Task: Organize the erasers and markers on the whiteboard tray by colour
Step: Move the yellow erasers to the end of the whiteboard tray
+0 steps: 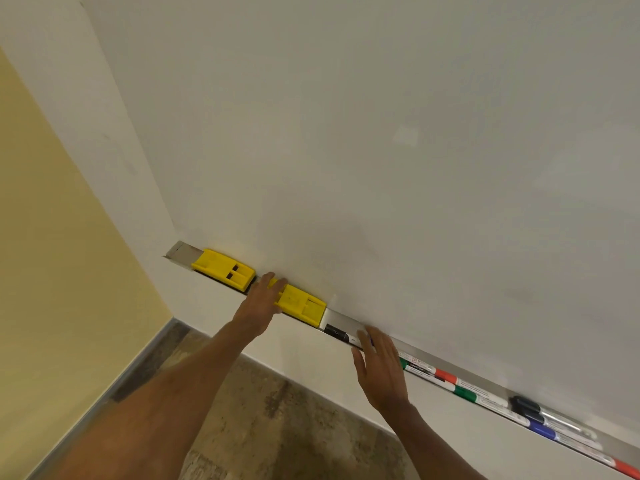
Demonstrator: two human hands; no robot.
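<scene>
1. Floor: nearest the camera, a mottled brown stone-like floor (277, 427) with a grey skirting strip along the yellow wall (41, 237).

2. Right hand (381, 372): fingers spread and flat, gripping nothing, hovering at the tray's front lip over the body of the black-capped marker (336, 332). Contact with the marker cannot be confirmed.

3. Left hand (261, 304): fingers extended and lying across the left end of the second yellow eraser (303, 304). It presses or rests on the eraser; no closed clamp is visible.

4. Whiteboard tray (181, 252): a narrow brushed-metal channel below the whiteboard (381, 133), smooth and probably slick, so items should slide along it readily.

5. Erasers: the first yellow eraser (223, 270) sits near the tray's left end, the second just right of it with a small gap between. Both are rigid moulded plastic blocks with rectangular slots on top. Judged light and stiff; best taken by the long sides, or simply pushed along the channel.

6. Markers: further right lie a red-capped marker (446, 375), a green-capped marker (465, 393), another black-capped one (524, 405), a blue-capped marker (542, 429) and a red end (628, 469) at the frame edge. They overlap in two rows. Round, smooth barrels, judged light and prone to roll; pinch mid-barrel. Colours are mixed, so sorting appears unfinished.
</scene>
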